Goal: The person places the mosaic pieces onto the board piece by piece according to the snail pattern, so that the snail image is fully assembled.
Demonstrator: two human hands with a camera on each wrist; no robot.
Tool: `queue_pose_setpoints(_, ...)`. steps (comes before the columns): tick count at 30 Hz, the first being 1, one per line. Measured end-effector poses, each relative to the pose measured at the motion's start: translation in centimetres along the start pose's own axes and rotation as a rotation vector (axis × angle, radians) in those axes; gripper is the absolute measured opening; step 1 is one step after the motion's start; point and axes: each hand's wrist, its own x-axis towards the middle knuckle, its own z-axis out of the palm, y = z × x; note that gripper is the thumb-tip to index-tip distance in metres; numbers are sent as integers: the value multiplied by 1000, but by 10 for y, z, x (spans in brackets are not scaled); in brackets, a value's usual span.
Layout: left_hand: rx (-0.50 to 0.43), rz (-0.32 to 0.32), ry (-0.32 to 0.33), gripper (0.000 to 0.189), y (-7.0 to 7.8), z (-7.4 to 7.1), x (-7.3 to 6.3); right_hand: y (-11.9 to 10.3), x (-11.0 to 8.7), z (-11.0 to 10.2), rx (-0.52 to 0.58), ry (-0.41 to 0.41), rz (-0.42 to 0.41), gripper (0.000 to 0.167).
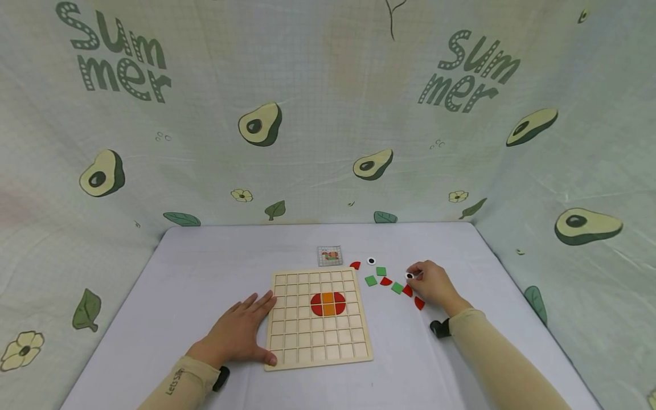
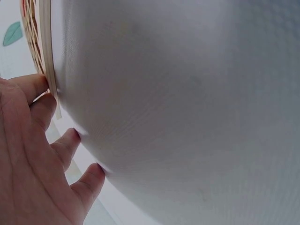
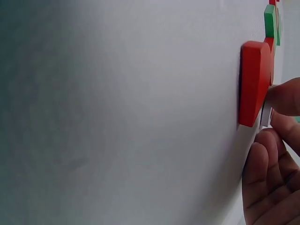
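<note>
A wooden grid board [image 1: 297,341] lies on the table, with red rounded pieces [image 1: 316,305] on both sides of orange squares [image 1: 328,304] set in its cells. My left hand [image 1: 241,330] rests at the board's left edge, fingers spread, with fingertips and thumb touching the frame. In the left wrist view some of its fingertips [image 2: 96,173] press on the tablecloth. Right of the board, my right hand [image 1: 433,285] pinches a white round eye piece [image 1: 409,276] between thumb and forefinger. Just beside those fingers lies a red quarter-round piece [image 3: 253,84].
Green squares [image 1: 381,271], several red quarter-rounds [image 1: 419,303] and another white eye piece [image 1: 371,261] lie scattered right of the board. Behind the board is a small picture card [image 1: 329,255]. A printed cloth [image 1: 307,188] hangs at the table's back and sides.
</note>
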Motion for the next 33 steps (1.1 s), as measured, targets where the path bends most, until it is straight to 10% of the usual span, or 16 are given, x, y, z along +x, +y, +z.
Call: queue_pose_setpoints(33, 4, 19, 20, 133, -4, 4, 1, -5, 0, -1, 17, 6, -14, 22)
